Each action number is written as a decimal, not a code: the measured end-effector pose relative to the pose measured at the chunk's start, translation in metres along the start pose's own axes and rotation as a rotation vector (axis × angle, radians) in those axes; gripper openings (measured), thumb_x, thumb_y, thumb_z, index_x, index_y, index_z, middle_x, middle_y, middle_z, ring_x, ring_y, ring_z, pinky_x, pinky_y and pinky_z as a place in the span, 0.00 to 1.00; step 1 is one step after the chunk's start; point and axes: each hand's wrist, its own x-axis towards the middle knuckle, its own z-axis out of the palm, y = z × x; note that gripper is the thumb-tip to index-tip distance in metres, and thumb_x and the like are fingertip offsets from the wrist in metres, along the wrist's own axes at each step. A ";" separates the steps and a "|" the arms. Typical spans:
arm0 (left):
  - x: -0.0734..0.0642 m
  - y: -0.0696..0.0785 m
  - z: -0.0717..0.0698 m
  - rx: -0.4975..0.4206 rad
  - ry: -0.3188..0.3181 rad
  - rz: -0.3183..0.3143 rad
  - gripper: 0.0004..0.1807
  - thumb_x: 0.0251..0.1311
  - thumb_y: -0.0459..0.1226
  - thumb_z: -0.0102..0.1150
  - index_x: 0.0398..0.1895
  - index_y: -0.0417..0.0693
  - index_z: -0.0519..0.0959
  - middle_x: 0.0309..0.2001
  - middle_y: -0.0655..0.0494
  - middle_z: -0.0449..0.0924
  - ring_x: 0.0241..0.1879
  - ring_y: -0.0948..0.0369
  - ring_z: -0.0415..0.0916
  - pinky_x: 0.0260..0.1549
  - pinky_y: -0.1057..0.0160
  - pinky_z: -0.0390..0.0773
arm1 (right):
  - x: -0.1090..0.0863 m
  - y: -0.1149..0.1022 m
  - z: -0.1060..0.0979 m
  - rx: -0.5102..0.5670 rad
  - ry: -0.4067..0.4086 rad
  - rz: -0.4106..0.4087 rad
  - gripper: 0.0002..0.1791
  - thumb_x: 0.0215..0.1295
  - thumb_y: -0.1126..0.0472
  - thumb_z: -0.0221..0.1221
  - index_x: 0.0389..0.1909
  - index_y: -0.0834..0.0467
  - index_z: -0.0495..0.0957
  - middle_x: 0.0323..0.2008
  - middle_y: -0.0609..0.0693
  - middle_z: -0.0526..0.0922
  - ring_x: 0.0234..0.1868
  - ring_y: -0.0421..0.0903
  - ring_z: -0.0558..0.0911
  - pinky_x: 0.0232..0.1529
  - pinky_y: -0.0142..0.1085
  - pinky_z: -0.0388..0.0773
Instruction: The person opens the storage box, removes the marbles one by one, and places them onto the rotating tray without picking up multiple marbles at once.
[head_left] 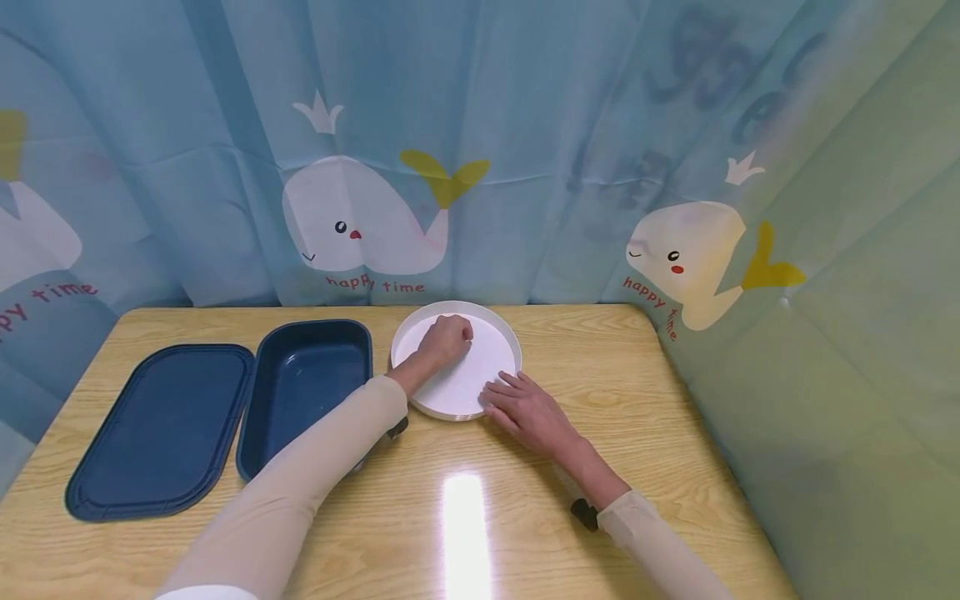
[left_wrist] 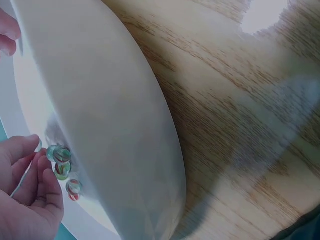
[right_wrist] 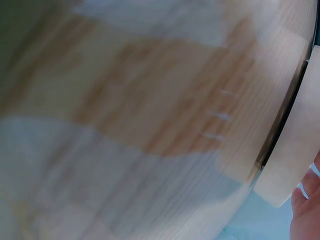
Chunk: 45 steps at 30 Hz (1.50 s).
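A round white tray [head_left: 487, 358] with a low rim rests near the table's back edge. My left hand [head_left: 446, 340] is inside it, fingers curled. In the left wrist view, the thumb and fingers of that hand [left_wrist: 30, 185] pinch a clear glass marble [left_wrist: 39, 145], partly hidden by the fingertips. Just beside them, several glass marbles [left_wrist: 62, 155] with coloured swirls lie on the tray floor. At the tray's front right, my right hand [head_left: 528, 412] rests on the rim with its fingers loosely extended. The right wrist view catches only part of this hand [right_wrist: 307, 212] near the tray's side.
Left of the tray stands a deep dark blue rectangular container [head_left: 288, 400], partly covered by my left forearm. A matching flat blue lid [head_left: 161, 433] lies farther left on the wooden table [head_left: 585, 358]. A whale-print curtain [head_left: 525, 150] hangs behind the table and along its right side.
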 end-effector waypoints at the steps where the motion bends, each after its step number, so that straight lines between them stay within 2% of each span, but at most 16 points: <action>1: 0.000 0.000 0.000 0.006 -0.003 -0.003 0.05 0.65 0.30 0.59 0.39 0.40 0.84 0.41 0.48 0.83 0.41 0.52 0.78 0.46 0.56 0.77 | 0.000 0.000 0.000 0.001 -0.001 0.001 0.17 0.72 0.56 0.58 0.57 0.56 0.82 0.57 0.53 0.82 0.65 0.56 0.73 0.66 0.54 0.62; 12: 0.000 -0.003 0.001 0.071 0.007 0.003 0.06 0.64 0.29 0.58 0.38 0.41 0.84 0.40 0.49 0.84 0.38 0.53 0.77 0.44 0.55 0.78 | 0.000 -0.001 0.000 0.008 0.011 -0.007 0.16 0.72 0.57 0.58 0.56 0.57 0.83 0.57 0.54 0.82 0.65 0.57 0.73 0.66 0.55 0.63; 23: -0.002 0.001 -0.001 0.141 -0.008 -0.005 0.05 0.64 0.29 0.57 0.36 0.42 0.84 0.38 0.51 0.83 0.38 0.54 0.77 0.42 0.55 0.78 | 0.001 -0.001 0.000 0.011 0.040 -0.027 0.16 0.71 0.57 0.60 0.55 0.57 0.83 0.56 0.55 0.82 0.64 0.58 0.75 0.65 0.56 0.64; 29: -0.001 0.000 -0.001 0.147 -0.008 -0.004 0.05 0.63 0.29 0.58 0.36 0.43 0.84 0.38 0.51 0.83 0.38 0.54 0.77 0.42 0.56 0.78 | 0.001 -0.001 -0.001 0.007 0.036 -0.025 0.16 0.71 0.57 0.59 0.55 0.57 0.83 0.56 0.54 0.82 0.64 0.58 0.74 0.65 0.56 0.64; 37: 0.003 -0.001 -0.002 0.148 -0.022 -0.021 0.10 0.64 0.30 0.57 0.45 0.42 0.83 0.46 0.48 0.83 0.45 0.52 0.78 0.47 0.53 0.77 | 0.001 -0.001 -0.001 0.001 0.011 -0.002 0.16 0.72 0.56 0.59 0.56 0.57 0.83 0.57 0.53 0.82 0.65 0.56 0.73 0.66 0.54 0.62; 45: -0.005 -0.001 -0.014 0.080 -0.018 -0.015 0.13 0.61 0.32 0.60 0.48 0.41 0.83 0.44 0.49 0.82 0.43 0.54 0.77 0.44 0.54 0.77 | 0.000 -0.001 -0.001 0.002 0.009 -0.001 0.16 0.72 0.56 0.59 0.56 0.56 0.83 0.57 0.53 0.82 0.66 0.56 0.73 0.67 0.54 0.62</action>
